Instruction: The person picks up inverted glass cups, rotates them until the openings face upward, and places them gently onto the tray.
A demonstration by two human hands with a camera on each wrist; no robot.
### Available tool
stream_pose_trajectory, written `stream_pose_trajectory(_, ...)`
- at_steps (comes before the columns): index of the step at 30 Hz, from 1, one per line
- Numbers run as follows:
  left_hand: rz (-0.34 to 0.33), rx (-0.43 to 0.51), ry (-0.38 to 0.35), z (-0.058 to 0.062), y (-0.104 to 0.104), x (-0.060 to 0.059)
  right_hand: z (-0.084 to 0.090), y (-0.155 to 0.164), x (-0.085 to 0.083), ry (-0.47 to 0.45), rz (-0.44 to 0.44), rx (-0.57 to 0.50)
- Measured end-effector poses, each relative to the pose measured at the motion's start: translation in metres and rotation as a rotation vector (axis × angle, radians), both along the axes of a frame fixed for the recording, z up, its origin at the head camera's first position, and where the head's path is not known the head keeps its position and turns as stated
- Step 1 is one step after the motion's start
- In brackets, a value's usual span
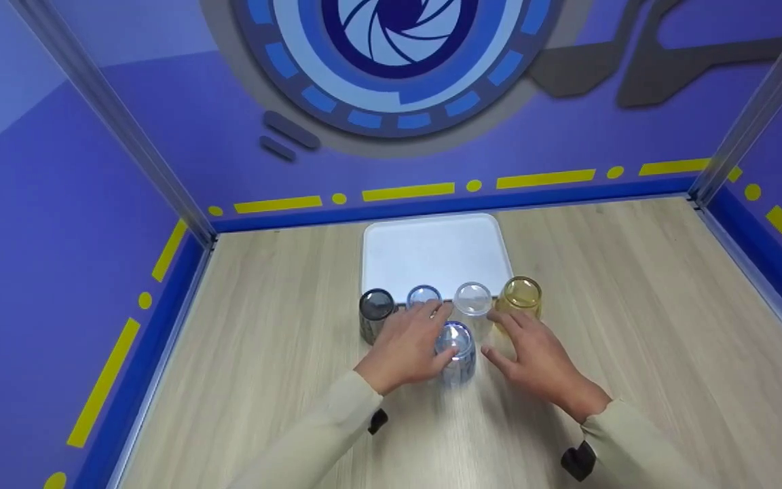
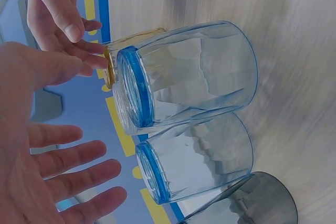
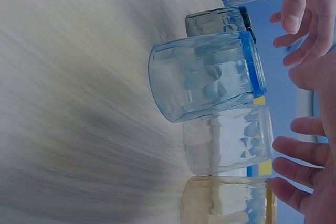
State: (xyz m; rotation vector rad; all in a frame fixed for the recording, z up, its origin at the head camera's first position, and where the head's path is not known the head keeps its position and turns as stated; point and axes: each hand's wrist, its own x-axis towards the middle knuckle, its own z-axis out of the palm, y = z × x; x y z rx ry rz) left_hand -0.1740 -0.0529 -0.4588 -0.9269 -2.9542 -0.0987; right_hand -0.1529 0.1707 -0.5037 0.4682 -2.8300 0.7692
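Note:
Upside-down tumblers stand on the table: a dark grey glass (image 1: 375,319), a blue glass (image 1: 423,295), a clear glass (image 1: 474,299) and an amber glass (image 1: 522,293) in a back row, with another blue glass (image 1: 458,363) in front. My left hand (image 1: 406,348) hovers just left of the front blue glass, fingers spread; in the head view it partly covers the rear blue glass. My right hand (image 1: 542,353) is to the right of that front glass, its fingers loosely extended near the clear and amber glasses. Both wrist views show nothing in the hands.
A white tray (image 1: 432,251) lies behind the row, close to the back wall. Purple-blue panels (image 1: 513,153) enclose the wooden table (image 1: 282,292) at the back and both sides.

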Motion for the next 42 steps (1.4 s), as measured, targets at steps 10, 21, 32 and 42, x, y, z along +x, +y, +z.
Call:
stream_pose_trajectory(10,-0.017,0.028,-0.009,-0.006,0.0,0.001,-0.008,0.0,-0.001,0.054,0.032,0.009)
stream_pose_trajectory(21,-0.015,0.002,-0.021,-0.008,0.004,0.001,-0.015,-0.001,0.002,0.045,0.038,0.007)
stream_pose_trajectory(32,-0.028,-0.015,-0.024,-0.012,0.007,0.0,-0.019,-0.004,0.004,-0.033,0.02,-0.002)
stream_pose_trajectory(42,-0.037,0.017,-0.019,-0.016,0.006,0.0,-0.024,-0.005,0.005,-0.005,0.043,0.014)
